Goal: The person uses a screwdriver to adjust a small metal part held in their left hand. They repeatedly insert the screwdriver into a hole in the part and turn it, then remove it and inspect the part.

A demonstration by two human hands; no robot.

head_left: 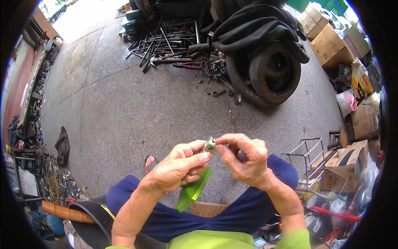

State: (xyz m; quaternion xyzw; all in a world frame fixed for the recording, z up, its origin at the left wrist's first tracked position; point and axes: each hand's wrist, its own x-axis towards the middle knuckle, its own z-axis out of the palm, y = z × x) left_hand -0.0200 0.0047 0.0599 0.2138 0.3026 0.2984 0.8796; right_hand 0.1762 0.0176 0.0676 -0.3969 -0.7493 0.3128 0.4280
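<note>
Grips a small metal part just below and right of the frame's centre, between thumb and fingers of the left hand, lower fingers curled inward. Pinches the right end of that part between thumb and forefinger of the right hand, other fingers bent toward the palm. Just below the left hand, a bright green piece, slanting down toward the lower middle; cannot tell whether joined to the metal part or held separately by the curled fingers. At lower centre, dark blue trousers, knees spread. At upper centre, a heap of rod-like tools on a grey floor, red-handled pliers at its lower edge. Right of it, tyres beneath folded black rubber. At upper right, cardboard boxes; at left, a dark cloth.
</note>
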